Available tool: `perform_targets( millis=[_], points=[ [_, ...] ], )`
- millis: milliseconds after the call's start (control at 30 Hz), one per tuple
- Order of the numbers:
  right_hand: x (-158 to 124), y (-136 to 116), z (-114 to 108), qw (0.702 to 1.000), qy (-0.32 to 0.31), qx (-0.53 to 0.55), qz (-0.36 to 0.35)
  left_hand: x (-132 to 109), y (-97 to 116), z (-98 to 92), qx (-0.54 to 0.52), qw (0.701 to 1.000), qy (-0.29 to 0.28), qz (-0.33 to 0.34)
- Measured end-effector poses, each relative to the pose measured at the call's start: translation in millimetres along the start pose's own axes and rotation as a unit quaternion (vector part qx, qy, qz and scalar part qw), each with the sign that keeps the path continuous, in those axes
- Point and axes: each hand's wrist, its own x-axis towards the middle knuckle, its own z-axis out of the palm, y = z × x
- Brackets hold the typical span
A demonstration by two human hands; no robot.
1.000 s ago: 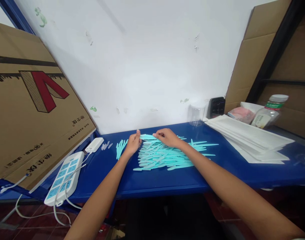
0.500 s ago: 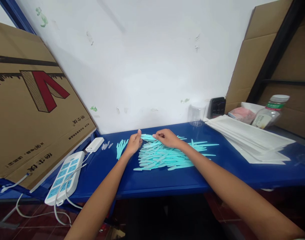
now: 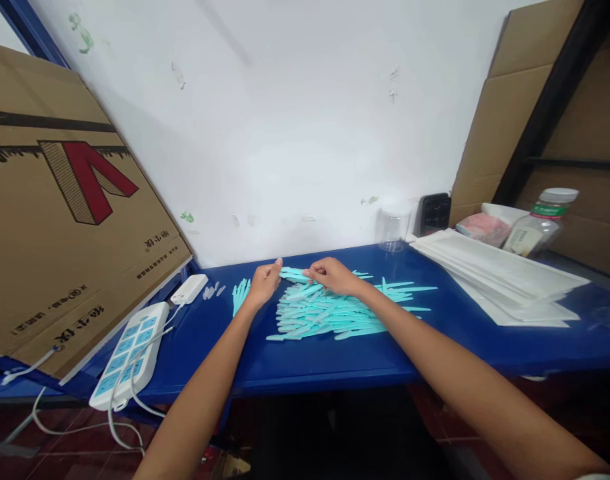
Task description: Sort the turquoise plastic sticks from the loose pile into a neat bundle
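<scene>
A heap of thin turquoise plastic sticks point(image 3: 329, 310) lies on the blue table point(image 3: 309, 360). My left hand point(image 3: 265, 281) is at the heap's far left edge, fingers curled around the ends of a few turquoise sticks. My right hand point(image 3: 332, 275) rests on the top of the heap, its fingers pinched on the same small bunch of sticks point(image 3: 293, 273). A small separate bundle of turquoise sticks point(image 3: 241, 295) lies just left of my left hand.
A white power strip point(image 3: 129, 353) with cables and a white adapter point(image 3: 189, 289) lie at the left, below a leaning cardboard box point(image 3: 59, 200). Stacked white sheets point(image 3: 505, 277), a clear jar point(image 3: 393, 230), a dark phone point(image 3: 433, 213) and a plastic bottle point(image 3: 539, 223) stand at the right.
Both hands stay at the far edge of the heap; my left hand has shifted slightly left and up. Nothing else moved.
</scene>
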Motion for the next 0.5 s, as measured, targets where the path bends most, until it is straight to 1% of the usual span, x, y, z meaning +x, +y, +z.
perform_targets(
  millis=[67, 100, 167, 233, 333, 400, 433, 500],
  points=[
    [0, 2, -3, 1.0, 0.008, 0.003, 0.004, 4, -1, -7.8, 0.03, 0.999, 0.035, -0.006],
    [0, 4, -5, 1.0, 0.014, 0.003, 0.007, 6, -2, -14.7, 0.049, 0.997, 0.059, -0.011],
    [0, 8, -11, 0.999, 0.031, 0.003, 0.017, 9, -4, -35.1, 0.099, 0.989, 0.11, -0.023],
    [1, 12, -16, 0.998, 0.052, -0.002, 0.028, 10, -6, -62.9, 0.167, 0.973, 0.156, -0.038],
    [1, 16, -19, 0.996, 0.076, -0.019, 0.037, 6, -12, -108.5, 0.285, 0.935, 0.195, -0.079],
    [1, 17, -19, 0.996, 0.081, -0.033, 0.036, 1, -18, -133.7, 0.352, 0.904, 0.205, -0.128],
    [2, 18, -19, 0.995, 0.081, -0.039, 0.034, -1, -22, -143.3, 0.379, 0.889, 0.208, -0.154],
    [2, 19, -17, 0.995, 0.081, -0.049, 0.029, -5, -29, -156.3, 0.421, 0.859, 0.21, -0.202]
  ],
)
